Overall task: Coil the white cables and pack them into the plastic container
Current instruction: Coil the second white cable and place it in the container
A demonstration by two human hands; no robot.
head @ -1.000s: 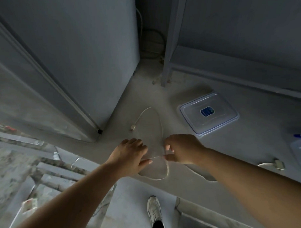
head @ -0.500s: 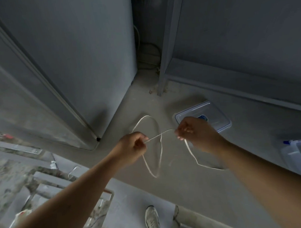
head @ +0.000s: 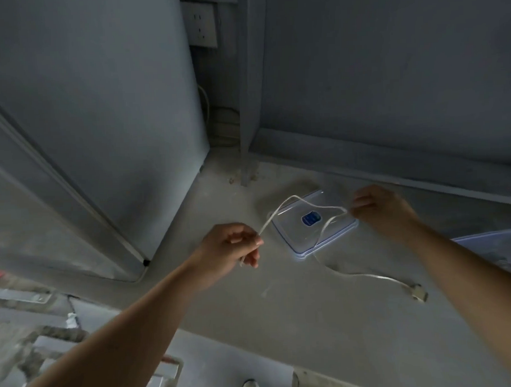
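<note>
both hands have risen and spread apart; the white cable (head: 299, 200), slack half a second ago, now arcs between them above the lid (head: 331, 237) on the floor (head: 282, 322). left hand (head: 231, 249) pinches one end, right hand (head: 379, 209) pinches a mid-section. risk: the trailing plug (head: 417, 292) drags or snags on the floor, twisting the coil. container (head: 493, 248) sits at right, partly cropped.
</note>
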